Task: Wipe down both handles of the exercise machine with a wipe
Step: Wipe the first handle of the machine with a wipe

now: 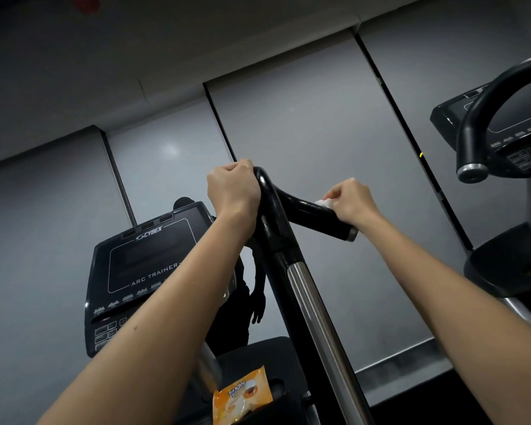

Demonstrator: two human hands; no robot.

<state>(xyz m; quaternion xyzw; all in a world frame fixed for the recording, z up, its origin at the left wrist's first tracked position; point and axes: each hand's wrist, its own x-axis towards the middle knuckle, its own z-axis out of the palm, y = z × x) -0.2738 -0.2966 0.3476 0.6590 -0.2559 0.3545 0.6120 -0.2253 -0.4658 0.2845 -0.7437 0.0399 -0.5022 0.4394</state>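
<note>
Console: reads CYBEX, ARC TRAINER. Packet: orange, "Tender" (lying below). Your left hand wraps the handle at its bend; your right hand pinches the wipe against its end grip.

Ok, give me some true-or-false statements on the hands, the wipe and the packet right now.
The right hand presses a white crumpled wipe on the black curved handle. True.
The left hand hangs free. False: it grips the handle's top bend.
The orange printed packet lies on the black console. False: it lies lower, on a dark machine part.
The console reads Cybex Arc Trainer. True.
</note>
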